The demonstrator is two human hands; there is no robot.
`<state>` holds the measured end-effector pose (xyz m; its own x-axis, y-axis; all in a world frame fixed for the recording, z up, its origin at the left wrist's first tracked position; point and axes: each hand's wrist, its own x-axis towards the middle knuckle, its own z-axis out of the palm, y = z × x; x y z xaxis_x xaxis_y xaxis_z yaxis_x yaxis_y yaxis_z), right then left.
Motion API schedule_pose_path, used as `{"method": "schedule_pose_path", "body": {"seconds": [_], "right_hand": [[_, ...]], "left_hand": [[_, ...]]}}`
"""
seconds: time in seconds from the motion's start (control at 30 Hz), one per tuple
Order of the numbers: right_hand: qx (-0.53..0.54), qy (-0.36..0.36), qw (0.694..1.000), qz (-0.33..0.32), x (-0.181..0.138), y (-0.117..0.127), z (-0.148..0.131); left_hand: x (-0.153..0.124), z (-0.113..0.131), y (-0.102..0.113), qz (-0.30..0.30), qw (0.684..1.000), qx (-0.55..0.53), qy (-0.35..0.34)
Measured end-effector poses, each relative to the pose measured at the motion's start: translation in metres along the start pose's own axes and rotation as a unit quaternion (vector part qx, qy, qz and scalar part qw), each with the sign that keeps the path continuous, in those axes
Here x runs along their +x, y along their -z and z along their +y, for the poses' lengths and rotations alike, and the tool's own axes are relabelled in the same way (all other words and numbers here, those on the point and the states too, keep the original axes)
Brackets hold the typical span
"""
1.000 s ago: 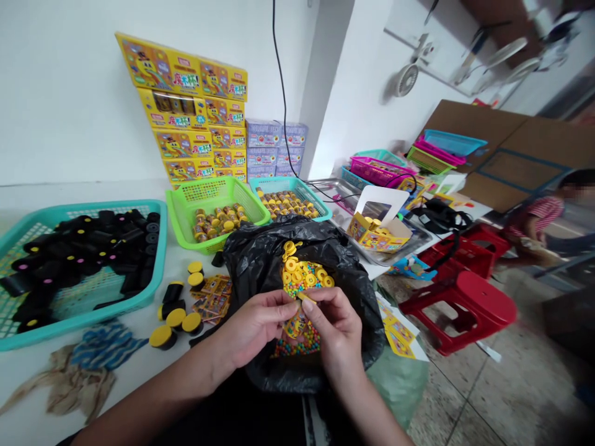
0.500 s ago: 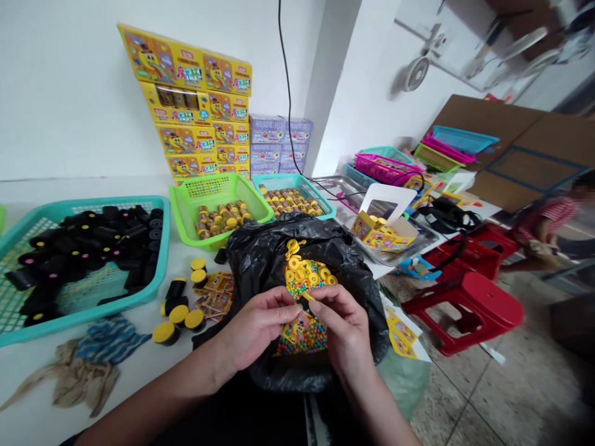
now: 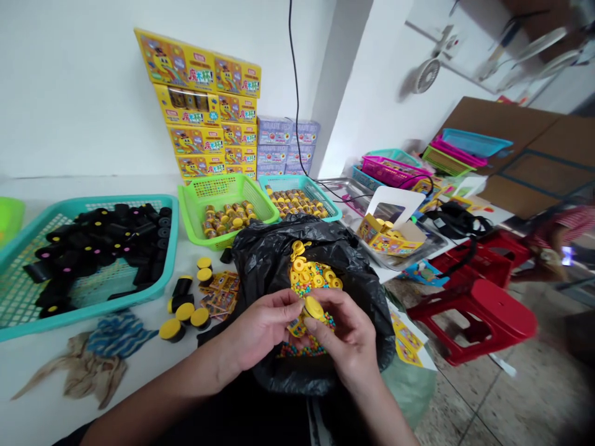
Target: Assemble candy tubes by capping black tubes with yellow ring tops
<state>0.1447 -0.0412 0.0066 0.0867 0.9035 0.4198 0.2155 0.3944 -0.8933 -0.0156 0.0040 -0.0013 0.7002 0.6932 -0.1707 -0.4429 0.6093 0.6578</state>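
Above the bag, both my hands work on a round yellow lid [image 3: 314,308]; whatever is under it is hidden. My right hand [image 3: 346,322] is closed round it from the right, with the thumb at its front. The thumb and forefinger of my left hand [image 3: 263,325] pinch at its left edge. A black plastic bag [image 3: 302,379] lies open beneath, holding yellow ring-shaped caps [image 3: 302,269] and small multicoloured beads [image 3: 302,350]. Left of the bag lie printed labels [image 3: 220,294] and several black cups with yellow lids [image 3: 185,311].
A teal basket [image 3: 173,248] of black cylinders stands left, with rags [image 3: 118,334] before it. Behind the bag are a green basket [image 3: 186,223] and a blue basket [image 3: 332,214] of small jars. Boxes [image 3: 195,105] are stacked behind. Red stools [image 3: 493,316] and a person stand right.
The yellow lid has turned from edge-on to face up toward me, and my right hand has wrapped further round it. The whole view has shifted slightly.
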Motion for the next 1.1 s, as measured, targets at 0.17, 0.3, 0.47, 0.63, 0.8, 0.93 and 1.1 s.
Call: {"method": "schedule_pose_path", "body": {"seconds": [0.17,0.3,0.47,0.63,0.8,0.93,1.1], "right_hand": [[-0.140,0.098,0.985,-0.036,0.006,0.004,-0.004],[-0.224,0.201,0.953,0.025,0.003,0.003,0.001],[-0.244,0.183,0.952,-0.001,-0.002,0.001,0.006],[-0.262,0.195,0.944,0.042,-0.003,-0.005,0.010],[-0.334,0.266,0.904,0.022,-0.007,-0.008,0.015],[-0.312,0.269,0.910,0.039,-0.009,-0.006,0.014],[-0.275,0.272,0.921,0.040,-0.009,-0.004,0.010]], "left_hand": [[0.003,0.005,0.002,0.055,0.997,0.048,-0.029],[0.010,0.004,0.001,0.074,0.997,-0.005,0.006],[0.018,0.005,-0.006,0.118,0.991,-0.070,-0.004],[0.020,0.008,-0.008,0.128,0.986,-0.103,0.005],[0.022,0.002,-0.008,0.119,0.984,-0.132,0.016],[0.022,0.000,-0.010,0.128,0.981,-0.146,0.021],[0.019,0.003,-0.014,0.120,0.985,-0.125,-0.014]]}}
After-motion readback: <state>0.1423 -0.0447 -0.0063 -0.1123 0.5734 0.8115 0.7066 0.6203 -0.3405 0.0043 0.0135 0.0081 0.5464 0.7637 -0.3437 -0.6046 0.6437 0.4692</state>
